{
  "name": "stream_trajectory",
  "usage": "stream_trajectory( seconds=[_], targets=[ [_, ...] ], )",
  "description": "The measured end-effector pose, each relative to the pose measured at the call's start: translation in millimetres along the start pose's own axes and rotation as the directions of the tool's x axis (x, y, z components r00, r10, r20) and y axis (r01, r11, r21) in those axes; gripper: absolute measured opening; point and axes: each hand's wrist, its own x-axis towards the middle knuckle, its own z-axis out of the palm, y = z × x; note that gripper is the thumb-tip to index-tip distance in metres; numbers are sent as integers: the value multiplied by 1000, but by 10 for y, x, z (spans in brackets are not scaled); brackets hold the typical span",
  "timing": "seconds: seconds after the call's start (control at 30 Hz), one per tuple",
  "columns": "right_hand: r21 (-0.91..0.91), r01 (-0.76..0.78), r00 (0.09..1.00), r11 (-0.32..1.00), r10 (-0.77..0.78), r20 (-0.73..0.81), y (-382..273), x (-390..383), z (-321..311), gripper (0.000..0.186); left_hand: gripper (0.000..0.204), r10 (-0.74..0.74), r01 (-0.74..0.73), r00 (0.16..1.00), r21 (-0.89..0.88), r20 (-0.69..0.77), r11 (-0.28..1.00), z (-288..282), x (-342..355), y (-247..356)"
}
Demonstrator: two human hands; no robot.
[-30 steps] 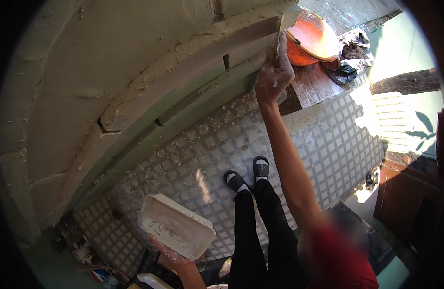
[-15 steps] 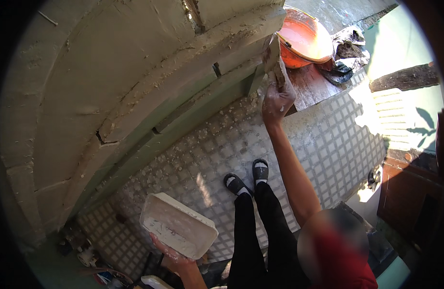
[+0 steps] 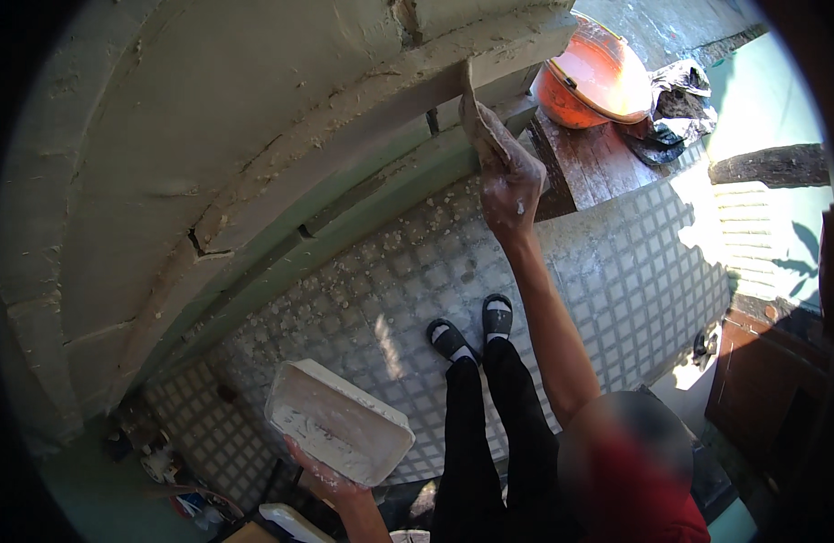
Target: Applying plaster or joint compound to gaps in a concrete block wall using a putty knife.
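My right hand (image 3: 514, 188), spotted with plaster, is closed round a plaster-coated putty knife (image 3: 474, 113). Its blade is seen nearly edge-on, with the tip against the underside of a rough plastered ledge (image 3: 372, 95). Whether the blade presses on the ledge I cannot tell. Low on the left, my left hand (image 3: 331, 480) grips a pale rectangular tub (image 3: 381, 409) from beneath and at its near side. The tub is tilted, and smears of wet plaster lie along its bottom.
An orange bucket (image 3: 562, 97) of pale liquid stands on a reddish wooden board (image 3: 600, 167) at the far right, beside a crumpled plastic bag (image 3: 684, 104). Plaster drips dot the tiled floor (image 3: 408, 262) under the wall. A brown wooden cabinet (image 3: 752, 389) stands at the right.
My right hand has brought the putty knife leftward along the ledge, away from the bucket, and its blade has turned upright. The left hand still holds the tub in nearly the same place.
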Motion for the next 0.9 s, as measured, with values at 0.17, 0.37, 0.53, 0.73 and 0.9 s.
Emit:
stream_trajectory(
  seconds=[0.17, 0.37, 0.53, 0.73, 0.9],
  targets=[
    [57, 105, 987, 993, -111, 112, -73, -61, 5, 39, 78, -157, 97, 954, -232, -254, 968, 104, 1, 33],
    [332, -311, 937, 891, 346, -52, 335, 147, -335, 35, 75, -25, 2, 981, -116, -192, 993, 31, -28, -47],
    [220, -335, 942, 916, 334, 45, 299, 195, -169, 39, 70, -176, 106, 946, -253, -272, 962, 38, -18, 47],
    [77, -86, 990, 993, 94, -106, -57, 33, 256, 38, 72, -475, 241, 818, -558, -323, 794, 199, 146, 268],
    [-70, 9, 999, 997, -11, -32, -412, -271, 614, 37, 75, -442, 223, 833, -528, -334, 820, 234, 112, 306]
  ],
)
